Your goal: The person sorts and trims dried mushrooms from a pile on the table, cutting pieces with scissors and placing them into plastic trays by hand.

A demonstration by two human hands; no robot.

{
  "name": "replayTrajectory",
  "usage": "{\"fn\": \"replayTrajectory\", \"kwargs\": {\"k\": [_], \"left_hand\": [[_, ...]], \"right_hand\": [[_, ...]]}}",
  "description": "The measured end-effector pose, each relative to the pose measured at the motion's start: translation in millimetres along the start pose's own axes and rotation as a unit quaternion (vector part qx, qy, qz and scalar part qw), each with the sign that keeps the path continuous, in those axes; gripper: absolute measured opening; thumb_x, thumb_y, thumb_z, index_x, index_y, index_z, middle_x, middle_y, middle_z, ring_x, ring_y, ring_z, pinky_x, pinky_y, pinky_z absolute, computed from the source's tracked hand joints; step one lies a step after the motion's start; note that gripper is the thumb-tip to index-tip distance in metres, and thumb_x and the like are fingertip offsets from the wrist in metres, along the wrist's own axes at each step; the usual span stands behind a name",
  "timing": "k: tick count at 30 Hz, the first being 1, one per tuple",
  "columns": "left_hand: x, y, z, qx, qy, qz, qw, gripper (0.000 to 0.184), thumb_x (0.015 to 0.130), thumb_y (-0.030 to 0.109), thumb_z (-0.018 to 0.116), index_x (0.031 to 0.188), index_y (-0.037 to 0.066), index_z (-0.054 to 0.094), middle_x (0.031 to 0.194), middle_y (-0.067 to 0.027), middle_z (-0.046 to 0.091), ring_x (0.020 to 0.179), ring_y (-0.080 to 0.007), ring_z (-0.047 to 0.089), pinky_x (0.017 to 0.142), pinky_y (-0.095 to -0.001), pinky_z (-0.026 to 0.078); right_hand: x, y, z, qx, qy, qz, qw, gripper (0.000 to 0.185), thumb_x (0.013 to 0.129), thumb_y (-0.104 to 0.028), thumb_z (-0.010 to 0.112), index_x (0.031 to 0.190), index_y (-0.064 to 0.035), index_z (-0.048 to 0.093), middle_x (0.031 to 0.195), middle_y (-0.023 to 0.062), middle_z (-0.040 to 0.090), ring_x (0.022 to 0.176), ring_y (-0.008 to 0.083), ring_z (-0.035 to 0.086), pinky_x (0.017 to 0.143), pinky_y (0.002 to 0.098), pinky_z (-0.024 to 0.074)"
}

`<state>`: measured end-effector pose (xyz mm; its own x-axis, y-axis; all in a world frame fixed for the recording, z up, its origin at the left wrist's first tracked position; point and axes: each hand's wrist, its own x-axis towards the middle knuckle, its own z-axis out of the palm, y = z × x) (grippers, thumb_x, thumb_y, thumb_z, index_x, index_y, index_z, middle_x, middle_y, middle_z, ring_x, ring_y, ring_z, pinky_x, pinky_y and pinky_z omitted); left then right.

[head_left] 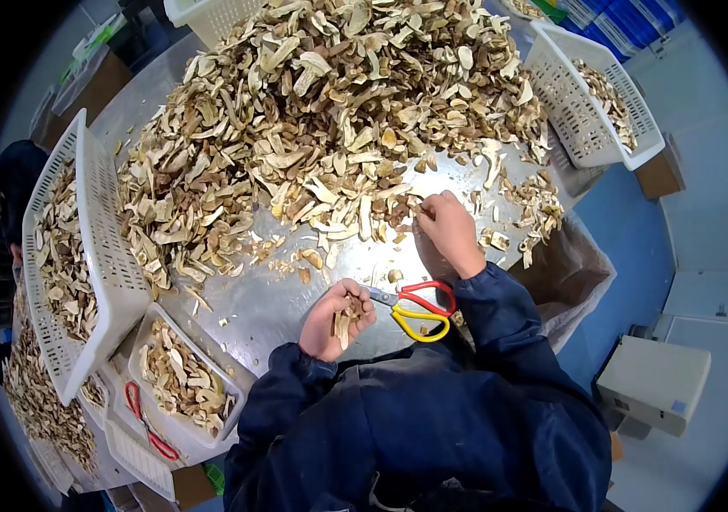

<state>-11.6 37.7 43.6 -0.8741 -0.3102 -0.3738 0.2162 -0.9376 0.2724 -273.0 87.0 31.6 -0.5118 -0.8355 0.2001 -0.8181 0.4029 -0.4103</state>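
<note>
My left hand (pixel 337 320) is curled, palm up, around several dried mushroom slices (pixel 348 321) near the table's front edge. My right hand (pixel 446 224) reaches forward with its fingers bent down at the front of the large slice pile (pixel 321 111); whatever lies between those fingertips is hidden. Scissors with one red and one yellow handle (pixel 419 311) rest on the metal table (pixel 274 294) between my two forearms, their blades pointing at my left hand. Loose slices and small bits lie between my hands and the pile.
A tilted white basket (pixel 104 247) of slices stands at the left, a white tray (pixel 240 401) of slices below it, near red scissors (pixel 147 421). Another basket (pixel 581 111) is at the upper right. An open lined bag (pixel 581 273) sits right of the table. Someone's sleeve (pixel 21 183) shows far left.
</note>
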Motion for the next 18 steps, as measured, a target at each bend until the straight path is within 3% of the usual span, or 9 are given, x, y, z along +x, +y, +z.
{"fn": "replayTrajectory", "kwargs": {"k": [1,3,4,7,8,11,15,18], "left_hand": [[-1,-1,1,0.000,0.000,-0.002,1.000,0.010,0.090,0.011,0.044,0.095,0.004,0.049,0.094,-0.0065,0.051,0.087,-0.0140,0.053,0.078,-0.0283,0.050],[-2,0,-5,-0.008,-0.019,-0.003,1.000,0.012,0.091,0.010,0.045,0.099,0.004,0.050,0.094,-0.0056,0.051,0.087,-0.0131,0.052,0.075,-0.0267,0.048],[-3,-1,-7,-0.012,-0.028,-0.004,1.000,0.013,0.092,0.010,0.045,0.101,0.003,0.050,0.094,-0.0052,0.051,0.087,-0.0127,0.051,0.074,-0.0259,0.048],[0,-1,0,0.052,0.052,-0.006,0.997,0.020,0.093,0.011,0.046,0.111,0.003,0.051,0.094,-0.0038,0.050,0.084,-0.0110,0.050,0.066,-0.0225,0.044],[2,-2,6,0.083,0.060,0.002,0.995,0.028,0.094,0.013,0.047,0.120,0.002,0.050,0.092,-0.0021,0.050,0.081,-0.0089,0.048,0.061,-0.0206,0.039],[4,2,14,0.144,0.038,0.015,0.989,0.030,0.094,0.015,0.049,0.122,0.002,0.052,0.092,-0.0008,0.051,0.079,-0.0073,0.048,0.061,-0.0198,0.039],[10,-4,10,0.187,0.093,0.035,0.977,0.027,0.093,0.017,0.054,0.116,0.003,0.056,0.086,0.0034,0.053,0.074,-0.0030,0.045,0.057,-0.0164,0.034],[7,-5,7,0.253,0.126,0.052,0.958,0.018,0.091,0.018,0.057,0.103,0.005,0.060,0.082,0.0041,0.053,0.064,-0.0016,0.043,0.051,-0.0162,0.030]], "right_hand": [[-2,5,-1,0.115,-0.039,0.049,0.991,0.016,0.079,-0.019,0.064,0.079,-0.0033,0.061,0.071,0.0073,0.054,0.061,0.0217,0.057,0.056,0.0336,0.0457],[-5,13,-5,0.336,-0.116,0.146,0.923,0.017,0.080,-0.019,0.063,0.077,-0.0023,0.061,0.063,0.0031,0.052,0.056,0.0143,0.054,0.051,0.0282,0.0433],[-5,-2,-22,0.434,-0.156,0.238,0.854,0.017,0.085,-0.018,0.060,0.075,-0.0039,0.058,0.057,-0.0024,0.048,0.050,0.0052,0.045,0.045,0.0204,0.0343],[-22,-4,-28,0.648,-0.283,0.258,0.658,0.015,0.088,-0.018,0.056,0.078,-0.0073,0.056,0.060,-0.0012,0.048,0.048,0.0053,0.041,0.043,0.0184,0.0266],[-29,-12,-27,0.639,-0.283,0.273,0.661,0.017,0.090,-0.017,0.054,0.076,-0.0070,0.054,0.060,-0.0007,0.049,0.047,0.0045,0.039,0.041,0.0193,0.0251],[-43,-37,-27,0.638,-0.307,0.277,0.650,0.018,0.091,-0.017,0.053,0.079,-0.0043,0.056,0.061,-0.0010,0.049,0.047,0.0032,0.038,0.042,0.0174,0.0244],[-56,-73,-32,0.573,-0.370,0.241,0.691,0.013,0.090,-0.015,0.057,0.086,-0.0037,0.062,0.062,-0.0037,0.051,0.049,0.0012,0.038,0.044,0.0171,0.0257],[-61,-77,-30,0.492,-0.335,0.130,0.793,0.018,0.089,-0.019,0.060,0.087,-0.0021,0.065,0.067,-0.0032,0.057,0.055,0.0026,0.046,0.048,0.0179,0.0334]]}}
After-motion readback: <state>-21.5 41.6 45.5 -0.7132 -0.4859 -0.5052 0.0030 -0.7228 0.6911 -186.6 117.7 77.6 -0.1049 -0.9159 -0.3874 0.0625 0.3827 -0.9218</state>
